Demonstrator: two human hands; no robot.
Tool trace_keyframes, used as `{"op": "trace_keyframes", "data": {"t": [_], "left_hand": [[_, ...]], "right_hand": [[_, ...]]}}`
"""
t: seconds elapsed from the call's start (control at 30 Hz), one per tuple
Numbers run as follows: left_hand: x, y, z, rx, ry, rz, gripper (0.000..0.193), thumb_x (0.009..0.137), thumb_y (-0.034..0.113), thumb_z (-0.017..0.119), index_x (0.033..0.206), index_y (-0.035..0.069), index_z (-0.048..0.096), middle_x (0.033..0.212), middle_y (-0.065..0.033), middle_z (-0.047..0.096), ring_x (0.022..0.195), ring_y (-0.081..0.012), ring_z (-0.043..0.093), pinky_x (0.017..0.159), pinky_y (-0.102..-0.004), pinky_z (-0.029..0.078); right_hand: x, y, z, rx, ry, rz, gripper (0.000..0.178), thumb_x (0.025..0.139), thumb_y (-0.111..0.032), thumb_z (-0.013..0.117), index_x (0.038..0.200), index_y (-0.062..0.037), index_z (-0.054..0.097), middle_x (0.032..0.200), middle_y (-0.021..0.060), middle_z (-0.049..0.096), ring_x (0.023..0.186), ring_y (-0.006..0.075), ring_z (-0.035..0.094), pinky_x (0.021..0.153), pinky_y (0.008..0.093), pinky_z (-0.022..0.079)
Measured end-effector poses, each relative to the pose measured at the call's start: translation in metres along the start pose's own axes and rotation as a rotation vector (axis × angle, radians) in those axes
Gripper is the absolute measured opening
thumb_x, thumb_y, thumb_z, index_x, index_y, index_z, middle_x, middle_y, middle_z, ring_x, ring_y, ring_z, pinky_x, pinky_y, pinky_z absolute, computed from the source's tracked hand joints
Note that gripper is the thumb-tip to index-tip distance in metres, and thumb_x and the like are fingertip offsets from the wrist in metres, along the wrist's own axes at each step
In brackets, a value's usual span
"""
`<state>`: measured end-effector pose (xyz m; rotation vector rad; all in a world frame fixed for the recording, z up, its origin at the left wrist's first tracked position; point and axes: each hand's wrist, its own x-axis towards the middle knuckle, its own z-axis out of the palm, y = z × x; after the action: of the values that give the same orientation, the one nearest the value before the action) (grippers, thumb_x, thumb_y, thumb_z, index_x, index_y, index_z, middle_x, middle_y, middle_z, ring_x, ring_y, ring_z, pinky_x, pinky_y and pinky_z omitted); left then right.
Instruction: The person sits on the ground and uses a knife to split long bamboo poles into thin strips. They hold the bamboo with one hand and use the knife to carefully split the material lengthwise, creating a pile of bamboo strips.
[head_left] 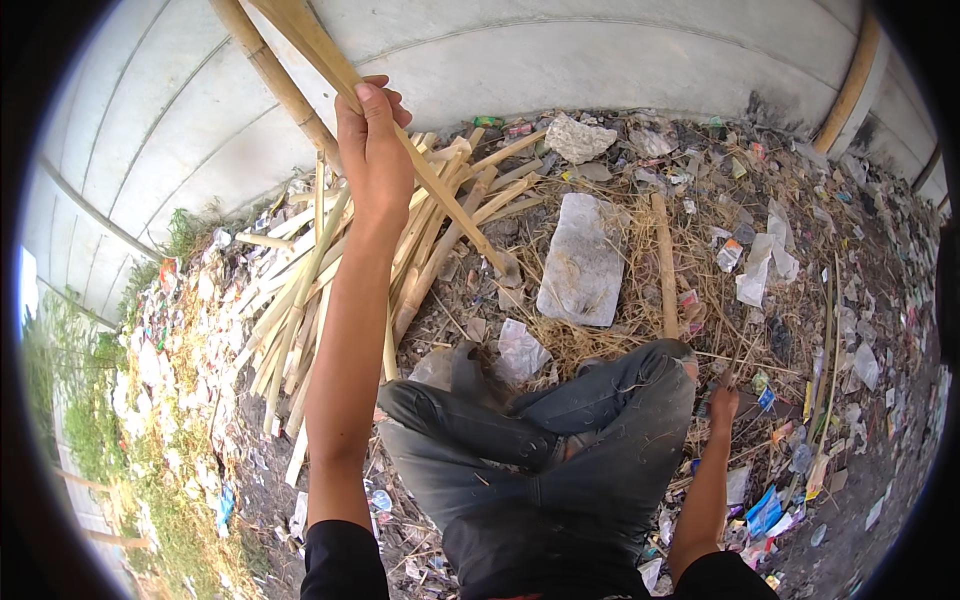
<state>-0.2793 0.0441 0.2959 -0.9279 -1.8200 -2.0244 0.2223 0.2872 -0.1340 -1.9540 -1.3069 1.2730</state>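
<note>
Raised in front of me, my left hand (pixel 375 140) is closed round a long split bamboo strip (pixel 445 200). The strip slants from the top of the head view down to the ground near a pale flat stone slab (pixel 583 262). Low at my right side, beside my knee, my right hand (pixel 722 400) is closed near the ground. Something thin and dark pokes out of it, too small to make out. Left of the slab lies a heap of split bamboo pieces (pixel 300 300), partly hidden behind my left forearm.
I sit cross-legged on littered ground. A bamboo piece (pixel 664 265) lies right of the slab, a rough white rock (pixel 580 138) beyond it. A pale panel wall (pixel 600 55) closes the far side, with bamboo poles (pixel 850 80) against it. Plastic scraps and straw lie around.
</note>
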Motion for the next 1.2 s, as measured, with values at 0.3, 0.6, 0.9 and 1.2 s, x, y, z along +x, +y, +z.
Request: {"op": "trace_keyframes", "data": {"t": [0.3,0.6,0.9,1.2], "left_hand": [[0.024,-0.018,0.012,0.012,0.007,0.116,0.048,0.111,0.046,0.038,0.105,0.003,0.058,0.081,-0.0021,0.055,0.074,-0.0122,0.051,0.070,-0.0292,0.046],[0.026,-0.024,0.022,-0.047,0.041,0.166,0.042,0.111,0.040,0.039,0.097,0.005,0.055,0.073,-0.0005,0.052,0.068,-0.0087,0.047,0.062,-0.0260,0.042],[0.024,-0.024,0.032,-0.032,0.046,0.182,0.044,0.111,0.042,0.039,0.096,0.003,0.055,0.073,-0.0013,0.052,0.067,-0.0091,0.047,0.061,-0.0259,0.041],[0.027,-0.031,0.023,-0.044,0.072,0.214,0.046,0.111,0.043,0.039,0.094,0.003,0.054,0.072,-0.0019,0.051,0.066,-0.0097,0.047,0.059,-0.0263,0.040]], "right_hand": [[-0.067,-0.092,-0.034,0.469,0.097,-0.391,0.026,0.090,-0.026,0.067,0.084,-0.0025,0.056,0.071,0.0089,0.047,0.063,0.0201,0.043,0.061,0.0426,0.038],[0.006,-0.100,-0.010,-0.306,0.279,-1.078,0.045,0.086,-0.025,0.076,0.121,-0.0003,0.061,0.136,0.0255,0.047,0.115,0.0463,0.058,0.090,0.0553,0.049],[-0.059,-0.192,0.123,-0.620,-0.111,-1.185,0.042,0.087,-0.022,0.076,0.123,-0.0067,0.063,0.145,0.0188,0.040,0.120,0.0415,0.056,0.100,0.0598,0.040],[0.005,-0.243,0.189,-0.375,-0.263,-0.655,0.039,0.093,-0.013,0.066,0.130,-0.0026,0.063,0.124,0.0245,0.065,0.115,0.0355,0.063,0.096,0.0447,0.053]]}}
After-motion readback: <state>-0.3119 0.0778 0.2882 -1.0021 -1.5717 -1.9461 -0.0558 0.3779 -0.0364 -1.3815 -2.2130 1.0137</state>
